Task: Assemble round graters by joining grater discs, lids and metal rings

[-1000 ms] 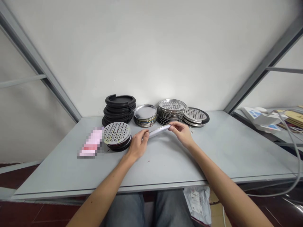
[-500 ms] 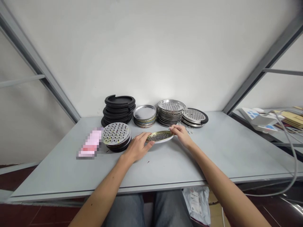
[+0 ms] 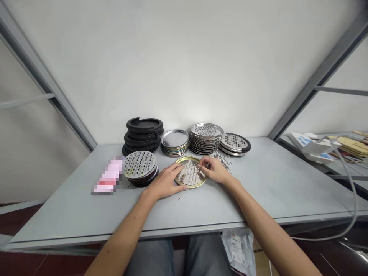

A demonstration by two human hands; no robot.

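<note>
A round perforated metal disc with a gold rim (image 3: 189, 173) lies flat on the grey table (image 3: 258, 191) in front of me. My left hand (image 3: 165, 181) rests on its left edge with the fingers curled over the rim. My right hand (image 3: 214, 170) touches its right edge, fingertips pressed on the perforated face. Just left of my left hand sits a low pile of black rings topped by a perforated disc (image 3: 140, 165).
Along the back wall stand a pile of black rings (image 3: 143, 132), a stack of plain metal discs (image 3: 174, 142), a stack of perforated discs (image 3: 207, 137) and a black-rimmed perforated disc (image 3: 235, 143). Small wire rings (image 3: 222, 158) lie loose. A blurred pink item (image 3: 110, 177) lies at left.
The disc was held tilted on edge between both hands; it has been turned over and laid flat on the table, nearer to me, with both hands still on it.
</note>
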